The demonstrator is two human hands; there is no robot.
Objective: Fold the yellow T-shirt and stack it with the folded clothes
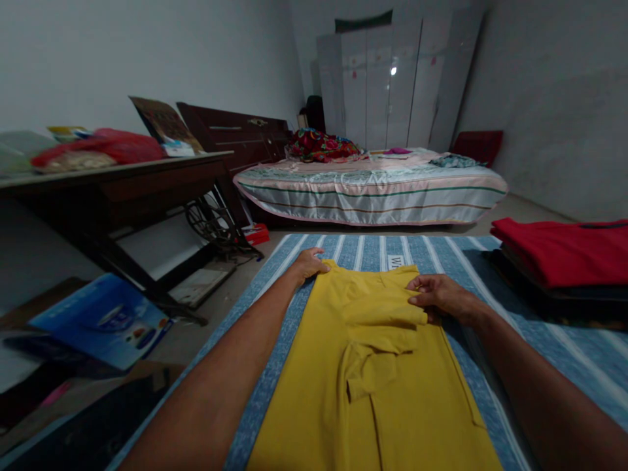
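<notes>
A long yellow shirt (314, 366) lies spread on a blue-and-white striped sheet (289, 275), its upper end away from me. A sleeve-like part (373, 376) is folded in over its middle and makes loose creases. At the far left corner of the shirt, my left hand (309, 265) has its thumb and fingers closed on the cloth. My right hand (434, 294) pinches the folded cloth near the upper right edge. Some of the right fingers are hidden by the hand and fabric.
To the right, a stack of folded clothes (564, 255) has a red piece on top. A sewing-machine table (147, 167) stands at left, with a blue box (112, 320) below. Beyond are a bed (367, 196) and a wardrobe (377, 98).
</notes>
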